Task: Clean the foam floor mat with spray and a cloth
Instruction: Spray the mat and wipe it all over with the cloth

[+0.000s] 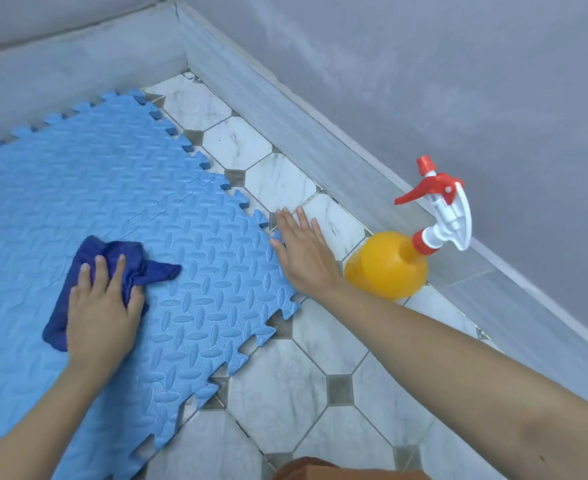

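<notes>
The left hand (100, 308) is pressing a dark blue cloth (112, 271) flat onto the blue foam mat (199, 271), fingers curled over its folds. The right hand (303, 252) is lying spread, straight-fingered, across the mat's toothed edge and the tiled floor (285, 382). The orange spray bottle (389, 263) is standing just beside it.

Soft even daylight, cool bluish cast, faint shadows, no glare, slightly soft focus, wide-angle bending at edges
</notes>
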The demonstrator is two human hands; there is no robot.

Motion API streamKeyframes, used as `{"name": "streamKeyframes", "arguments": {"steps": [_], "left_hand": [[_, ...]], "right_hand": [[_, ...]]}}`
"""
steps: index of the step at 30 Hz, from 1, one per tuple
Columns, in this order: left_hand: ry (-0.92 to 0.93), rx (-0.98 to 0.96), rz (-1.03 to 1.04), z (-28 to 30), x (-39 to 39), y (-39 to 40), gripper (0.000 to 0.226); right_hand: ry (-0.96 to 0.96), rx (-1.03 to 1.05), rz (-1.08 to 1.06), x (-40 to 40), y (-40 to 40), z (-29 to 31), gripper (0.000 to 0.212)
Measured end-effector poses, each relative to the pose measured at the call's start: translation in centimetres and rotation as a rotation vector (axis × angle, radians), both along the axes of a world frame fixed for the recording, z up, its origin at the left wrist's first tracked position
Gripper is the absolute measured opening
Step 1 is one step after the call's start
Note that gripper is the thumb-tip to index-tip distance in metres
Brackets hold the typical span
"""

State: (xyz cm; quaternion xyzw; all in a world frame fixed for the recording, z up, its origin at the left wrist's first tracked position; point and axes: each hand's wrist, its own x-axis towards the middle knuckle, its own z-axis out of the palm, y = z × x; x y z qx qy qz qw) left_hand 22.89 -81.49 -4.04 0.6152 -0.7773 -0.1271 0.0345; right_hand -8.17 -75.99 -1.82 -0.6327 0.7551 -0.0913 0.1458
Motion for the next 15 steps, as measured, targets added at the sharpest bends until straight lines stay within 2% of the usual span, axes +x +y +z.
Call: {"name": "streamKeyframes", "arguments": {"steps": [2,7,15], "left_hand": [[0.057,-0.008,-0.005,0.2,0.0,-0.1,0.048],[0.209,0.076,0.031,2.0,-2.0,0.5,0.048],[0.377,0.145,-0.359,6.4,-12.8,6.9,0.047]], "right_hand": [[-0.003,-0.023,0.02,0.3,1.9,0.6,0.058],[0.015,-0.023,0.002,0.3,6.3,1.4,0.061],[0.008,-0.183,0.018,-1.9,14.6,4.1,0.059]]}}
